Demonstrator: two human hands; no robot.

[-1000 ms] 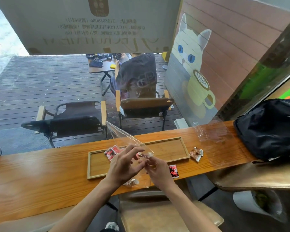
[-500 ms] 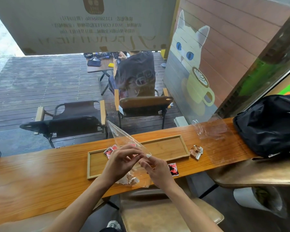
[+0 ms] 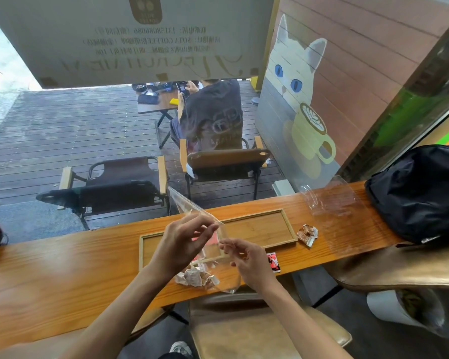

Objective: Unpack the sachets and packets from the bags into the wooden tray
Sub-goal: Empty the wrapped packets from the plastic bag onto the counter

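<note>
A: Item one, bag [image 3: 226, 270]: left hand [image 3: 182, 244] and right hand [image 3: 246, 260] each pinch its rim; since a second ago, mouth tipped lower.

B: Contents?

A: Sachets [image 3: 195, 277] slid out beneath the left fingers, short of the tray [image 3: 270, 229] beyond both fingertips. Relocation pending.

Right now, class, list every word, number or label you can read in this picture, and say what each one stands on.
"SOTA COFFEE": middle line of the hanging sign.
"13158086086": line above on the same sign, only just legible.
The sign's other lines and large lettering: too blurred to read.
Print on the red sachet, the black backpack and the seated person's shirt: too small or faint.
</note>
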